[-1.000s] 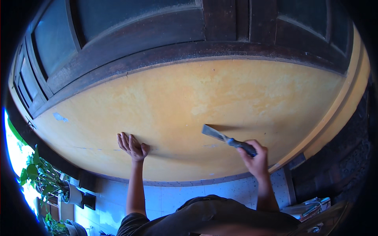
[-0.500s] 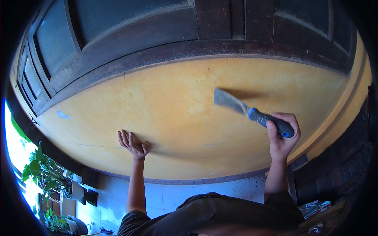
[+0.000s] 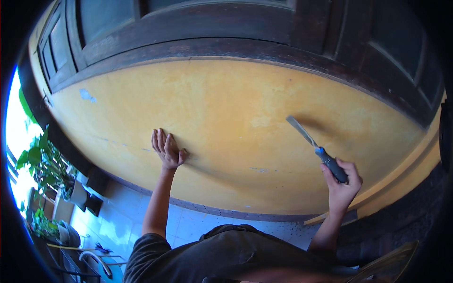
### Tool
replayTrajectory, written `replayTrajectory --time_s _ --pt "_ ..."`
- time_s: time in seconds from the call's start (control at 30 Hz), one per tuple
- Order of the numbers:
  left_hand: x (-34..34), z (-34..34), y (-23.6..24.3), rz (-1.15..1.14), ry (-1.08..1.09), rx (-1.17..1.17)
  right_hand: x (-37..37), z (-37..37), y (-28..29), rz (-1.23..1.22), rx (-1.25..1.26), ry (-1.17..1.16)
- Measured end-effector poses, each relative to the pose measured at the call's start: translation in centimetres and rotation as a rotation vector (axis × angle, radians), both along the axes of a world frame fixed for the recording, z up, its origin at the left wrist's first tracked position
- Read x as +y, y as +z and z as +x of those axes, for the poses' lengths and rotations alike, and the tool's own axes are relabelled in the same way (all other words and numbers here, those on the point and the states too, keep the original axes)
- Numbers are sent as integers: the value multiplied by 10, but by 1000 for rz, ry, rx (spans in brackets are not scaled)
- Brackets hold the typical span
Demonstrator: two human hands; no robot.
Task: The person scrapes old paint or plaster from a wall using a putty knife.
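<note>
My right hand (image 3: 343, 183) grips the dark, blue-trimmed handle of a putty knife (image 3: 331, 164). Its flat metal blade points up and to the left, turned nearly edge-on, and casts a shadow on the yellow wall (image 3: 226, 113). Whether the blade's tip touches the paint I cannot tell. Over to the left, my left hand (image 3: 168, 150) lies with fingers stretched against the same wall. Small pale scuffs show on the paint between and below the hands, and a bigger chipped patch (image 3: 87, 95) is at the far left.
Dark wooden window panels (image 3: 203, 30) run above the wall. A potted plant (image 3: 74, 191) and a second pot (image 3: 69, 234) stand at the left. Bluish floor tiles (image 3: 188, 224) lie below, with dark specks near the right. A yellow raised border (image 3: 396, 174) curves along the right.
The view has shifted and tilted. The putty knife has turned from showing its broad face to nearly edge-on, still in my right hand. My left hand stays flat on the wall.
</note>
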State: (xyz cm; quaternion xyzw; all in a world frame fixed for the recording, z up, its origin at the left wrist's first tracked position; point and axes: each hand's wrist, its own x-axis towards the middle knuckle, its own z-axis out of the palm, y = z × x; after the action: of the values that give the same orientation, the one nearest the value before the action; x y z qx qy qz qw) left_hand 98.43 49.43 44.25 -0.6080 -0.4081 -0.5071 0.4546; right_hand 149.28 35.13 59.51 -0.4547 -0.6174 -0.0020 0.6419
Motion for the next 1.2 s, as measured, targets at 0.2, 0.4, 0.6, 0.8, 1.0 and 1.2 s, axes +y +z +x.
replayTrajectory --time_s 0.2,0.4,0.6,0.8,1.0,1.2 --pt "1 0 -3 19 -9 -28 -10 -27 -57 -459 -83 123" --pt "6 -3 -2 47 -14 -13 0 -61 -99 -474 -198 213" --pt "-37 12 25 -125 2 4 7 -112 -87 -407 -118 250" --pt "-85 38 0 -417 -81 -146 12 -122 -99 -489 -148 225" --pt "-140 59 -39 -741 -215 -300 15 -127 -101 -552 -75 362" --pt "-240 17 -137 -1766 189 -377 13 -94 -162 -832 -219 371"
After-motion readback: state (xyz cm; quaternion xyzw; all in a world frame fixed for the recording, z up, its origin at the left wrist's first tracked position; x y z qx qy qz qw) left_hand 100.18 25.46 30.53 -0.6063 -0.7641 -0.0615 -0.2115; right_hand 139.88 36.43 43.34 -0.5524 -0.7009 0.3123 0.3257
